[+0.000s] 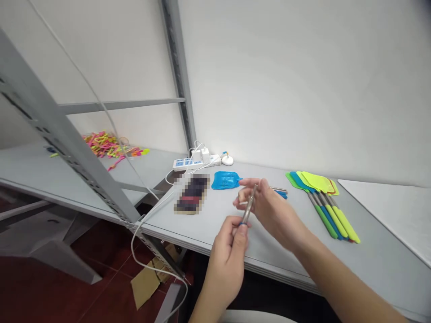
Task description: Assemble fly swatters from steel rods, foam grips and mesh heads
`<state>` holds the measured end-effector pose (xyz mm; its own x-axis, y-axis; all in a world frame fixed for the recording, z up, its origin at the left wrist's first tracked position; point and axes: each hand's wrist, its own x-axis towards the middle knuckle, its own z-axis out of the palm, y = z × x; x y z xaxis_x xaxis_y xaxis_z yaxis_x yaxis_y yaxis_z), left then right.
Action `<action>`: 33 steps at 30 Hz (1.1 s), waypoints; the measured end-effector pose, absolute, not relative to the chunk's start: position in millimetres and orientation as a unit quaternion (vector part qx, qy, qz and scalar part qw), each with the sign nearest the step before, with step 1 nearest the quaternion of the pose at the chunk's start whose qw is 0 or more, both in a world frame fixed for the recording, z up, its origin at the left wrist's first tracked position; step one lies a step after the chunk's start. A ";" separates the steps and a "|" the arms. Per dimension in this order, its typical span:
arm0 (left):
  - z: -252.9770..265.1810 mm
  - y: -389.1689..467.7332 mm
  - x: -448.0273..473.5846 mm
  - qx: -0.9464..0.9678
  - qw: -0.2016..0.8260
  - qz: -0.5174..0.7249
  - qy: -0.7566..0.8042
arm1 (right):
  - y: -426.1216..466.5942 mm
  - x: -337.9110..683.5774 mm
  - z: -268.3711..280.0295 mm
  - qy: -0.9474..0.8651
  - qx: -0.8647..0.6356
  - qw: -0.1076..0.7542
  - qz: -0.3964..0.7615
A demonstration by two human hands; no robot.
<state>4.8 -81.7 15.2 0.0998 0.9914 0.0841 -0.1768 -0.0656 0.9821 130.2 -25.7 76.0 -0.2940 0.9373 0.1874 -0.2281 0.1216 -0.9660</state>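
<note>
My left hand [229, 255] is closed around the lower end of a slim metal rod [249, 207], where a bit of blue shows at the grip. The rod points up and away, tilted slightly right. Beside its upper end is my right hand [269, 206], fingers apart and partly curled behind the rod, thumb near the tip; firm contact cannot be made out. Behind that hand a blue fly swatter head [225, 180] lies flat on the grey table [208, 229]. Metal shafts and a blue handle [281, 194] emerge on the hand's other side, their middle hidden.
Several green, blue and yellow fly swatters [323, 197] lie stacked at right, near a white sheet [387, 206]. Left are a pixelated dark item [192, 195], a power strip [182, 164], a white cable [134, 233] and a metal post [67, 121]. Colourful small pieces [106, 143] lie beyond.
</note>
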 end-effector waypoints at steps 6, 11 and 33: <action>14.2 -68.5 -23.5 0.405 0.520 0.627 0.415 | 80.9 122.1 41.8 -0.797 -0.512 0.234 0.220; 15.4 -74.0 -27.7 0.434 0.545 0.578 0.426 | 138.0 115.3 18.2 -0.839 -0.505 0.125 0.159; 11.4 -78.4 -18.4 0.472 0.551 0.540 0.427 | 151.9 117.5 15.9 -0.910 -0.399 0.108 0.031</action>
<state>-18.4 -78.4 11.4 0.0519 0.9979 0.0394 -0.1916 -0.0288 0.9810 117.5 151.9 15.9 -0.6577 0.7333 0.1723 0.7199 0.6792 -0.1425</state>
